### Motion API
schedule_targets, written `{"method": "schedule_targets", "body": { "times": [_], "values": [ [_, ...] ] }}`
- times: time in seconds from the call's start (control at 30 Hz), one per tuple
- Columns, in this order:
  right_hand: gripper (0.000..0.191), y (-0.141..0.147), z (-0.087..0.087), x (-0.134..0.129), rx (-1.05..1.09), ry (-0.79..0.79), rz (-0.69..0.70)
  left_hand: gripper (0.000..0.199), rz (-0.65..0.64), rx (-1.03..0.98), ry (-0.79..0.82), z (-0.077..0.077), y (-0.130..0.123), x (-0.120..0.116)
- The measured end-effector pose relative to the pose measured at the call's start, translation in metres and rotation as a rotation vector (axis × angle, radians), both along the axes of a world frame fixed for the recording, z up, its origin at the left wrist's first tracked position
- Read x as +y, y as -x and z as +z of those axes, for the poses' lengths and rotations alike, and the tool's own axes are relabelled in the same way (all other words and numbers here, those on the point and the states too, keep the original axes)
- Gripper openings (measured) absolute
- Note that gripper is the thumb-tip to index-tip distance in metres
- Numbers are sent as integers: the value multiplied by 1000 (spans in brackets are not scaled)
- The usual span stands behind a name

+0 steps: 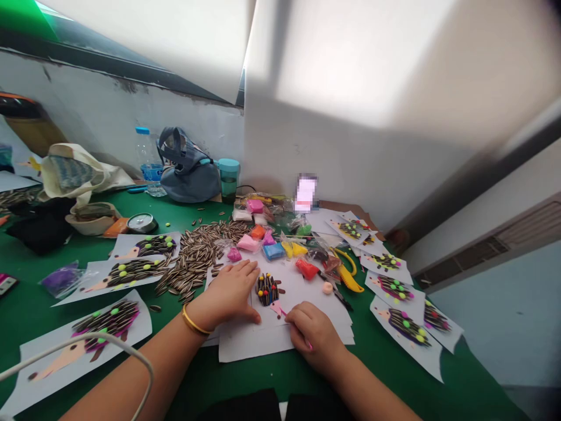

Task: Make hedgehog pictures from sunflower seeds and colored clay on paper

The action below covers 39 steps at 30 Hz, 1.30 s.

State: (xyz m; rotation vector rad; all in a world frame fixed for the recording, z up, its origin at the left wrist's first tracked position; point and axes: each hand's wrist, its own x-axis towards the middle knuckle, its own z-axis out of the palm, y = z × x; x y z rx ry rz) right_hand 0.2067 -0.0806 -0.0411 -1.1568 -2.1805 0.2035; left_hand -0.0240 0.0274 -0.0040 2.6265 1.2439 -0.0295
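Note:
My left hand (230, 292) lies flat with its fingers outstretched on a white paper sheet (245, 346), left of a small hedgehog picture. That hedgehog (268, 289) has a body of striped sunflower seeds dotted with yellow, red and blue balls, and a pink clay face (276, 308). Closed around a thin pink stick-like tool (310, 345), my right hand (309, 327) rests at the lower right of the face. The tool's tip is close to the snout; I cannot tell whether they touch. Most of the tool is hidden by my fingers.
Loose sunflower seeds (193, 257) are heaped left of the sheet. Behind it lie bagged clay pieces, including a blue one (274, 251), and yellow-handled scissors (348, 278). Finished hedgehog sheets (405, 336) flank both sides. A white cable (146, 362) crosses my left forearm.

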Motion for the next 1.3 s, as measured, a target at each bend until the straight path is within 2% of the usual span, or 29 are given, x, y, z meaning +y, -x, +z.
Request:
{"method": "schedule_targets", "body": {
  "times": [0.33,0.67,0.9,0.97,1.1,1.2,1.3],
  "values": [
    [32,-1,6,-2,65,23,-18,112,5,11,3,1,0,-1],
    [30,0,4,0,17,41,-24,111,-1,-32,2,-3,1,0],
    [27,-5,14,0,85,-8,-58,110,10,-25,18,2,0,-1],
    [28,-13,13,3,20,-58,-116,110,9,-30,18,3,1,-1],
    [33,-32,2,10,-258,-125,-254,107,5,-62,-9,3,1,0],
    [43,-42,-4,11,-380,-117,-260,101,4,-85,-33,5,1,-1],
    [49,-45,-3,10,-386,-83,-227,92,-10,-106,-36,11,2,0]
  ]
}}
